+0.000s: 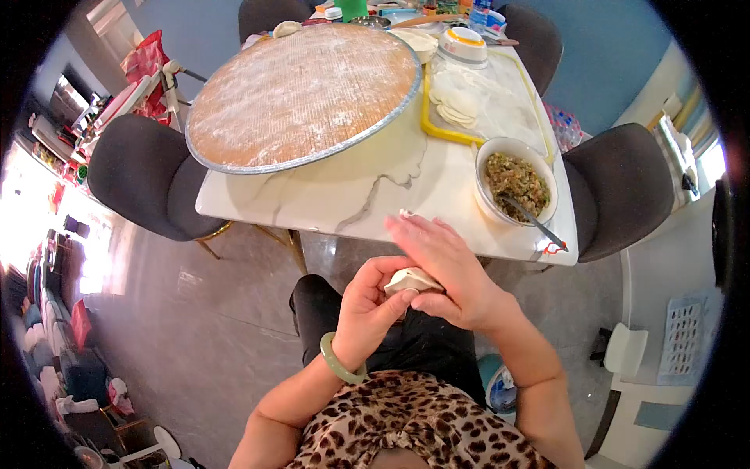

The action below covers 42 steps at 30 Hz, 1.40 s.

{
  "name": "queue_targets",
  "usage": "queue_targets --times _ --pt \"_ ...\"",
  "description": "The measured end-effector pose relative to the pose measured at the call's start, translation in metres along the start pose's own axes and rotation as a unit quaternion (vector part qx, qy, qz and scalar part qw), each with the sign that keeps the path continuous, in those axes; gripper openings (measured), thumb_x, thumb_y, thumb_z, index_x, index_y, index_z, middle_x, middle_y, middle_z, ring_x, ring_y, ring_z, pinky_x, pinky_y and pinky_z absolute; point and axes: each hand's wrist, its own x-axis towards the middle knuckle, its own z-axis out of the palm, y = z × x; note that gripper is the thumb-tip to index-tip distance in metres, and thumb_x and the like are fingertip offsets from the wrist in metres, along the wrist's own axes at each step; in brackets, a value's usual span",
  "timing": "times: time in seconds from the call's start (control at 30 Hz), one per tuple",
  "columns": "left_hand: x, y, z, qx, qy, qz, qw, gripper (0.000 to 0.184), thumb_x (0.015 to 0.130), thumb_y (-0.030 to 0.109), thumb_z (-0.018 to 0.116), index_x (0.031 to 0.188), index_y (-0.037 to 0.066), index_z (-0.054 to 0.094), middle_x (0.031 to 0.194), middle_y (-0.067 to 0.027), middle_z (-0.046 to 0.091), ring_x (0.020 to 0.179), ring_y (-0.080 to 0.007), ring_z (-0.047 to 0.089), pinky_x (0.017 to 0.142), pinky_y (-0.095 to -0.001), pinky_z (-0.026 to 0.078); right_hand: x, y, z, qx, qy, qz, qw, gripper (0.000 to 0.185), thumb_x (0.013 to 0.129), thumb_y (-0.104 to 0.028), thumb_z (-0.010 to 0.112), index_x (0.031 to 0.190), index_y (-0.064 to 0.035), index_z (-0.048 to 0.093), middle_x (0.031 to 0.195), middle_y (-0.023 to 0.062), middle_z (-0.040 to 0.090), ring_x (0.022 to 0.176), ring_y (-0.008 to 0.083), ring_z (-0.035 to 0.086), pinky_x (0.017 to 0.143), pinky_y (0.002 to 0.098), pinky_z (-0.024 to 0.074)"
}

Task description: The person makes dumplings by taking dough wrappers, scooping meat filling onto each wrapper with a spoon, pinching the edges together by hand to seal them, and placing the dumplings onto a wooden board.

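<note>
Here, dumpling (412, 280) (folded) in left grip (370, 298)

- Hands: two — left hand (367, 301), right hand (461, 273).
- Dumpling (411, 279): one.
- Wrappers (457, 109): several — overlapping, exact count indeterminable.
- Bowl of filling (479, 187): one.
- Utensil (541, 227) therein: one.
- Yellow-rimmed tray (451, 135): one.
- Round board (305, 94): one.
- Desk (312, 205): one.
- Dark chairs (621, 187): four.
- Bangle (333, 361): one.

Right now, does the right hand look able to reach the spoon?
Probably yes: the spoon juts over the rim of the bowl with nothing across it, though the right hand is at the dumpling.
</note>
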Motion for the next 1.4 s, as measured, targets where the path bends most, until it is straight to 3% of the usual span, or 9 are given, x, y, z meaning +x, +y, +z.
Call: queue_targets --times 0.07,0.27,0.5,0.57,0.77,0.97,1.2,1.27,1.4 --pt "0.001 0.004 -0.002 0.017 -0.015 0.005 1.000 0.033 0.090 0.005 0.061 0.120 0.002 0.048 0.102 -0.0004 0.059 0.077 -0.0012 0.053 0.059 -0.0145 0.041 0.006 -0.004 -0.002 0.189 0.021 0.058 0.980 0.049 0.091 -0.034 0.054 0.133 -0.0089 0.050 0.139 0.0099 0.047 0.133 0.0309 0.039 0.106 0.0507 0.0283" --pt "0.001 0.006 -0.003 -0.014 -0.027 -0.014 0.999 0.034 0.091 0.007 0.061 0.121 0.003 0.048 0.105 -0.0021 0.060 0.090 -0.0070 0.059 0.070 -0.0182 0.047 0.010 -0.002 -0.013 0.030 -0.088 0.000 0.996 0.052 0.090 -0.035 0.056 0.134 -0.0087 0.048 0.142 0.0098 0.044 0.133 0.0309 0.038 0.108 0.0481 0.0271" --pt "0.007 0.009 0.001 -0.099 -0.014 -0.043 0.994 0.033 0.093 0.006 0.056 0.124 -0.001 0.045 0.110 -0.0094 0.059 0.094 -0.0147 0.062 0.083 -0.0266 0.052 0.008 0.001 0.009 0.121 -0.017 0.015 0.992 0.061 0.085 -0.027 0.065 0.138 -0.0062 0.043 0.142 0.0120 0.044 0.134 0.0291 0.038 0.108 0.0441 0.0288" --pt "0.008 0.015 -0.001 -0.082 -0.012 -0.043 0.996 0.032 0.094 0.005 0.054 0.124 -0.001 0.045 0.110 -0.0100 0.059 0.093 -0.0155 0.062 0.083 -0.0275 0.052 0.006 -0.007 0.016 0.351 0.031 0.123 0.928 0.064 0.087 -0.025 0.063 0.140 -0.0027 0.037 0.143 0.0136 0.042 0.134 0.0252 0.038 0.109 0.0408 0.0292" --pt "0.010 0.010 0.004 0.062 0.000 0.019 0.998 0.030 0.095 0.015 0.053 0.122 0.000 0.049 0.107 -0.0085 0.060 0.091 -0.0150 0.060 0.081 -0.0270 0.050 0.014 -0.011 0.044 0.584 0.150 0.120 0.789 0.055 0.100 -0.035 0.037 0.140 0.0026 0.035 0.140 0.0184 0.043 0.129 0.0263 0.043 0.107 0.0379 0.0324" --pt "0.029 0.001 0.019 0.182 0.062 0.192 0.962 0.031 0.099 0.025 0.042 0.111 0.000 0.055 0.098 -0.0054 0.061 0.087 -0.0114 0.055 0.076 -0.0258 0.045 0.024 -0.017 0.049 0.576 0.238 0.114 0.773 0.049 0.101 -0.031 0.030 0.138 0.0017 0.038 0.138 0.0217 0.044 0.121 0.0299 0.048 0.102 0.0394 0.0382" --pt "0.041 0.003 0.015 0.187 0.115 0.049 0.974 0.032 0.100 0.025 0.037 0.105 0.000 0.057 0.093 -0.0052 0.061 0.081 -0.0123 0.056 0.071 -0.0273 0.047 0.020 0.008 0.057 0.542 0.203 0.158 0.800 0.043 0.099 -0.023 0.030 0.130 0.0034 0.047 0.138 0.0176 0.046 0.120 0.0255 0.050 0.100 0.0365 0.0410" --pt "0.042 0.004 0.011 0.049 0.079 -0.092 0.991 0.033 0.100 0.026 0.036 0.107 0.000 0.056 0.091 -0.0060 0.060 0.074 -0.0142 0.060 0.061 -0.0281 0.050 0.021 0.006 0.057 0.639 0.192 0.232 0.708 0.040 0.097 -0.017 0.033 0.125 0.0032 0.052 0.134 0.0139 0.050 0.118 0.0215 0.051 0.102 0.0332 0.0380" --pt "0.043 -0.004 0.008 0.029 0.084 -0.108 0.990 0.032 0.100 0.027 0.037 0.107 0.001 0.055 0.088 -0.0064 0.059 0.069 -0.0158 0.062 0.053 -0.0293 0.052 0.019 0.005 0.063 0.682 0.182 0.245 0.664 0.038 0.096 -0.017 0.033 0.121 0.0030 0.054 0.131 0.0131 0.052 0.115 0.0218 0.053 0.098 0.0330 0.0430"
